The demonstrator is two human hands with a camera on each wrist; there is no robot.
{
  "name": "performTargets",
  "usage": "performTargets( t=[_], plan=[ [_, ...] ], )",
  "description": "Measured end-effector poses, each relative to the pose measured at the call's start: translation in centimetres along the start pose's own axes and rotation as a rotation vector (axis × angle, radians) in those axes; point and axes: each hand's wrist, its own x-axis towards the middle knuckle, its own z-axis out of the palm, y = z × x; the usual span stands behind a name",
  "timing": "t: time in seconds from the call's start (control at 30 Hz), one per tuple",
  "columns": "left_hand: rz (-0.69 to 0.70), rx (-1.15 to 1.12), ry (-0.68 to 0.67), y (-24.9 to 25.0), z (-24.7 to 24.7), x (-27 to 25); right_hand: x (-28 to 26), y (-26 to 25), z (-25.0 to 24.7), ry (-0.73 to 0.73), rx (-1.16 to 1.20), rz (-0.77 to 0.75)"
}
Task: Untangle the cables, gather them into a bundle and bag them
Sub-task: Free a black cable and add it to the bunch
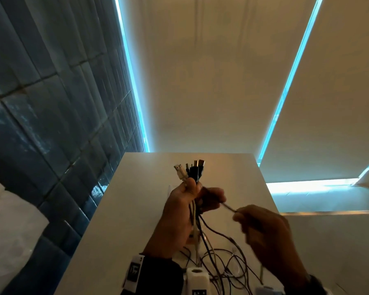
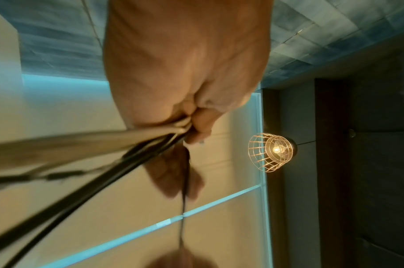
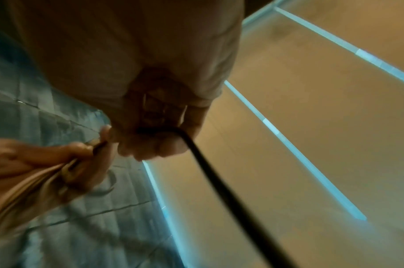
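Fingers, left hand [image 1: 180, 206]: curled round cables [image 1: 191, 172], plugs upright.
Fingers, right hand [image 1: 264, 231]: pinching one black cable [image 1: 229, 207].
Table [image 1: 136, 209]: loose ends trail near.

The far half of the table [image 1: 232, 167] lies bare, so a hand can pass there freely, up to the blinds [image 1: 211, 81] behind it. On the left the tiled wall [image 1: 51, 103] runs close along the table edge and blocks that side. The near part is covered by loose cables [image 1: 228, 265] hanging from the raised hands [image 1: 179, 209]; they spread across the table and stand in the way of a low reach.
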Motion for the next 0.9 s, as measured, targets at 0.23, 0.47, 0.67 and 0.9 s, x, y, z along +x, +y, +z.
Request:
performTargets(
  t=[0.23, 0.47, 0.67, 0.9],
  plan=[
    [0.08, -0.226, 0.023, 1.2, -0.8, 0.4, -5.2, 8.3, -7.0, 0.006, -0.067, 0.306],
    [0.169, -0.424, -0.007, 2.8, -0.2, 1.1, -10.3, 13.3, -6.4, -0.124, -0.139, 0.494],
    [0.038, -0.426, -0.208, 0.9, 4.0, 0.6, -7.8, 9.3, -5.9, -0.104, 0.139, 0.415],
    [0.035, -0.306, -0.238, 0.9, 5.3, 0.9, -1.6, -0.9, -0.4, -0.419, 0.751, 0.267]
  ],
)
